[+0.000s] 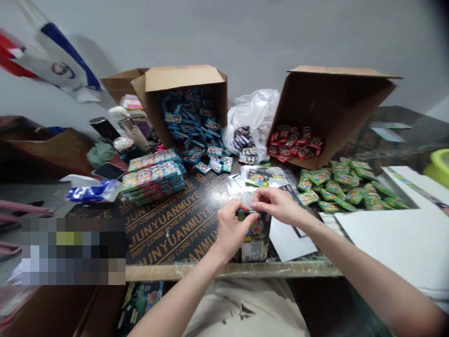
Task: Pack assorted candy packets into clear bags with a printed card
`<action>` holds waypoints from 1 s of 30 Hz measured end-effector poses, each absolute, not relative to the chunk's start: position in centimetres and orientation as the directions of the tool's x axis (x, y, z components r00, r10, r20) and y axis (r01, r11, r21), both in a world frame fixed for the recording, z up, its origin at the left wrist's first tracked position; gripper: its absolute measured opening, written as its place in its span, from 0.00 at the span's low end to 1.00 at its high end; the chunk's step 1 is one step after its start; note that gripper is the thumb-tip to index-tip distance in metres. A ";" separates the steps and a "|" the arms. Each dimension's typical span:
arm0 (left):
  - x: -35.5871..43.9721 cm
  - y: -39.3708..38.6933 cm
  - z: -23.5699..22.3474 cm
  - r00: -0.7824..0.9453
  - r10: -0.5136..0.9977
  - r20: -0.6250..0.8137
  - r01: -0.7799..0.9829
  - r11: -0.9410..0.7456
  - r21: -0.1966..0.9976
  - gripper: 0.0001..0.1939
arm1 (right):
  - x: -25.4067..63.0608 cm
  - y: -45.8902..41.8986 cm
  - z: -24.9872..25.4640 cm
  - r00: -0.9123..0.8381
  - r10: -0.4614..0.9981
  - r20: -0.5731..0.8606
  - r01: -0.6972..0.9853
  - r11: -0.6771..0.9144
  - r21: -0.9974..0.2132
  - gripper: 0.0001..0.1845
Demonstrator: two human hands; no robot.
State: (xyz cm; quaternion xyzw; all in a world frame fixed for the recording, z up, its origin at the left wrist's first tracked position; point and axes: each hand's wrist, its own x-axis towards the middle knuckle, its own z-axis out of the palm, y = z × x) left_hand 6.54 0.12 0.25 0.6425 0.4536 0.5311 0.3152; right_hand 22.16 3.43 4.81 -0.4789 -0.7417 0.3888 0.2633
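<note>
Dark box (258, 236) sits near table edge (196, 270); open room leftward

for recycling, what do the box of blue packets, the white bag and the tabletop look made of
Box of blue packets: matte cardboard, judging by its plain brown flaps. White bag: likely thin plastic, being crinkled, glossy and translucent. Tabletop: probably plywood, dark, slightly shiny and printed "PLYWOOD".

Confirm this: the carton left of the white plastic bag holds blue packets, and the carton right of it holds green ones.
Not green: the head view shows red packets in the right carton; the green packets lie outside it. The left carton does hold blue packets.
</note>
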 end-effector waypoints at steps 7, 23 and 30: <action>7.1 -0.9 -3.8 0.223 0.972 0.072 -0.149 -0.039 0.988 0.17 | 21.7 2.8 2.7 -0.249 0.967 0.054 0.222 0.111 -0.969 0.16; -15.0 4.6 -11.7 0.156 0.971 0.180 0.960 -0.191 0.203 0.27 | 29.1 12.8 -4.5 -0.213 0.954 0.210 0.976 0.198 0.091 0.33; -15.6 5.4 -9.9 0.063 0.972 0.228 0.927 -0.142 0.348 0.26 | 26.5 13.6 -5.0 -0.336 0.928 0.162 0.936 0.311 0.162 0.21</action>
